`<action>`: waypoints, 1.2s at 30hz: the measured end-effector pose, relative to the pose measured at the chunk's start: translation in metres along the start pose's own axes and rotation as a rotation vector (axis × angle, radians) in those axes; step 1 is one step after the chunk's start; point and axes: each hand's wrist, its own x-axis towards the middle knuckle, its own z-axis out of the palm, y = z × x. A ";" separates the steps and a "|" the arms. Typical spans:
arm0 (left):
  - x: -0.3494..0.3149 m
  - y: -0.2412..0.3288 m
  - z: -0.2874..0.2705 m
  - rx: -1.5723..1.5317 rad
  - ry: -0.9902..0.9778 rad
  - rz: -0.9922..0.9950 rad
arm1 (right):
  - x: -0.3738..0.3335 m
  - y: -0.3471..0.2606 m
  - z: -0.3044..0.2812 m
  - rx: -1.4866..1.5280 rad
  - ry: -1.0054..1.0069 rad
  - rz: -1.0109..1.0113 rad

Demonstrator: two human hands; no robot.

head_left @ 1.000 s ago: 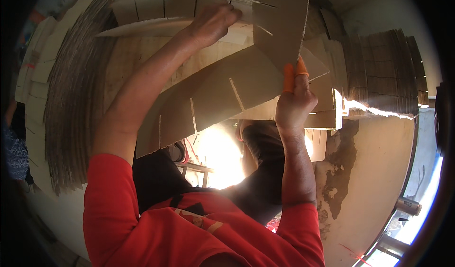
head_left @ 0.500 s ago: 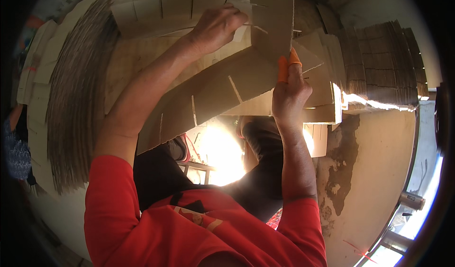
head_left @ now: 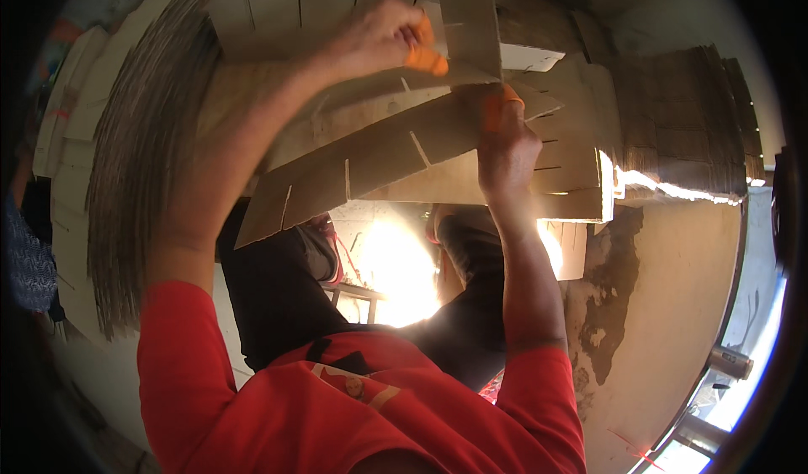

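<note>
My right hand (head_left: 509,150), with orange finger covers, is closed on a long slotted cardboard strip (head_left: 379,161) that slants down to the left above my knees. A second slotted cardboard strip (head_left: 471,23) stands away from me and meets the held one near my right fingertips. Just left of that strip is my left hand (head_left: 379,36). Its orange-covered thumb and finger are apart with nothing seen between them, and motion blurs it slightly. How the two strips join is hidden behind my right fingers.
Beneath the strips lies a pale board surface (head_left: 231,95). Tall cardboard stacks rise at the left (head_left: 139,162) and at the right (head_left: 673,120). Slotted cardboard pieces (head_left: 303,7) stand at the back. Strong light glares on the floor between my legs.
My left hand has opened and turned, showing its orange finger covers. The standing strip has shifted left, and the slanted strip has moved slightly left with my right hand.
</note>
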 end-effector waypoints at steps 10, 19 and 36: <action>0.020 -0.012 0.004 0.176 0.246 0.163 | 0.003 -0.002 0.001 0.060 0.020 -0.028; 0.042 0.040 0.044 0.847 0.186 0.390 | -0.003 -0.012 0.009 0.007 -0.147 -0.037; 0.042 -0.021 -0.061 0.424 0.168 0.014 | 0.001 -0.011 -0.005 0.060 0.059 0.064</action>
